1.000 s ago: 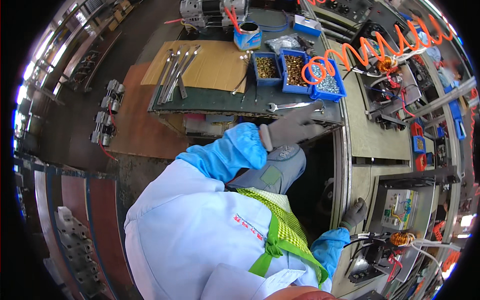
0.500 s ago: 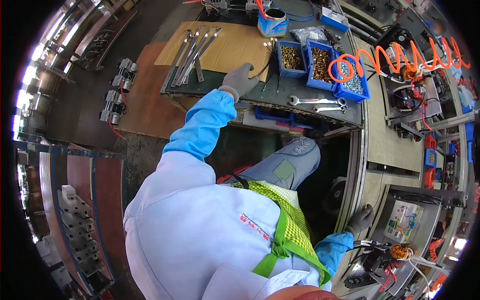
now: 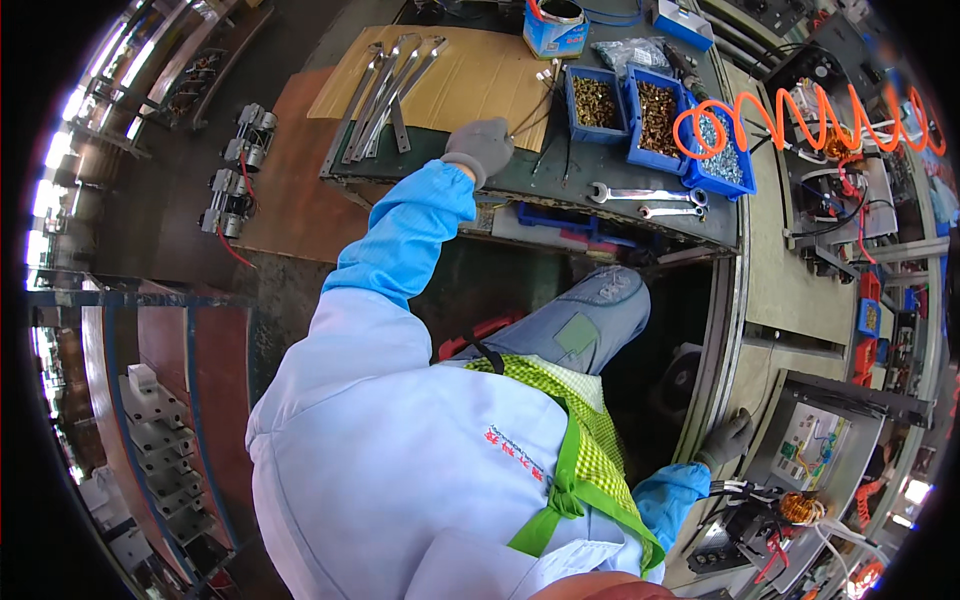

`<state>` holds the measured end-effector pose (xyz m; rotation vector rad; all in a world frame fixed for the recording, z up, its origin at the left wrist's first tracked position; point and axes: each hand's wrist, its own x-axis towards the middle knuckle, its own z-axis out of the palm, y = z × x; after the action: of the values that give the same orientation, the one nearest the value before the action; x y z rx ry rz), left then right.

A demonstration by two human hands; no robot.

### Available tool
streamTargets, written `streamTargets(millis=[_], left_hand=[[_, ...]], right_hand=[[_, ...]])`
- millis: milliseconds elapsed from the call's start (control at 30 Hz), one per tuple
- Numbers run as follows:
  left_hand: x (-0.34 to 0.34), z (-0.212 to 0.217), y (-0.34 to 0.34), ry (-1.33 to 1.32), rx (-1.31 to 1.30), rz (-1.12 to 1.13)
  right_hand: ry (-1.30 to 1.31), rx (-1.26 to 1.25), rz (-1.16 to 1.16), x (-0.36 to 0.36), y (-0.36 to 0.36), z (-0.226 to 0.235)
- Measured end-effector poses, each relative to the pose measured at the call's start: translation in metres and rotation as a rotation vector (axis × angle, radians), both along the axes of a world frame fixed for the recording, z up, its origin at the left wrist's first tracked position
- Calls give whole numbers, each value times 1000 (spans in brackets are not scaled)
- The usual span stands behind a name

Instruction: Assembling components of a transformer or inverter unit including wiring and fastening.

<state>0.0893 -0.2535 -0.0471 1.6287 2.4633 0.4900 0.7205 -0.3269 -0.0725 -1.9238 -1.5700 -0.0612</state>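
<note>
My left hand (image 3: 482,148), in a grey glove, is closed at the bench's front edge. Its fingers pinch thin cables (image 3: 532,117) that run up to small white connectors beside the blue bins. To its left, several flat metal bars (image 3: 385,95) lie on a cardboard sheet (image 3: 465,85). Right of the hand, two wrenches (image 3: 645,196) lie near the bench edge. My right hand (image 3: 727,438), gloved too, rests on the pale conveyor surface beside an open metal housing (image 3: 808,440) with a circuit board and wiring. Its fingers look extended, and I see nothing in them.
Blue bins hold brass-coloured fasteners (image 3: 657,115) and silvery screws (image 3: 715,145). A coiled orange air hose (image 3: 800,120) hangs over the right side. A blue tin (image 3: 555,32) stands at the back. Motor units (image 3: 235,175) sit at left; a rack (image 3: 160,450) stands lower left.
My left hand has closed from a reaching pose and drawn the thin cables toward itself. The bench view has shifted slightly. My right hand stays where it was.
</note>
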Motion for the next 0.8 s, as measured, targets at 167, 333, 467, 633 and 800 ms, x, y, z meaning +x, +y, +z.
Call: streamTargets(millis=[167,333,467,633,800], left_hand=[[-18,-9,-18,-104,325,171],[-18,-14,-27,-316,582,250],[-19,-16,-28,-227,572,300],[-14,-10,-33,-262,375,247],[2,-4,-36,-333,528,138]], right_hand=[[123,9,-14,6,2,-10],[79,-20,-16,-3,1,-1],[38,-41,-10,-1,1,-1],[57,-2,7,2,3,-6],[93,-8,-23,-1,1,-5]])
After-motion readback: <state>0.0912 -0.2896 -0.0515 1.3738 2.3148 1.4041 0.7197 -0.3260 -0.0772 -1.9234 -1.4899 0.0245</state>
